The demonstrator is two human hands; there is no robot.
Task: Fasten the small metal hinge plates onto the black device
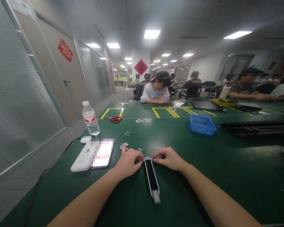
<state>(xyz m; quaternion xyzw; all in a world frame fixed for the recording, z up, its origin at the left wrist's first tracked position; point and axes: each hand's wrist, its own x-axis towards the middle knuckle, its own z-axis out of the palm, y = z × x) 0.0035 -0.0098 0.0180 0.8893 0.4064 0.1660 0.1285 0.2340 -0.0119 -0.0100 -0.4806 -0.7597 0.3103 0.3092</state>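
Note:
A long, narrow black strip with a white frame [151, 175] lies lengthwise before me on the green table, and a light grey tab [156, 196] sticks out of its near end. My left hand [130, 160] is closed, with thumb and forefinger pinched at the left corner of the strip's far end. From the other side my right hand [169, 158] pinches the right corner of that same end. Whether a small part is between the fingertips is too fine to make out. Just beyond my left hand lie a crumpled silvery piece [124, 145] and small metal rings [140, 149].
On the left are a white box [81, 159], a lit phone [103, 153] and a water bottle [90, 119]. Red-handled scissors [115, 119] lie farther back. A blue bin [202, 125] and dark rails [257, 129] stand right. Another person [156, 90] sits opposite.

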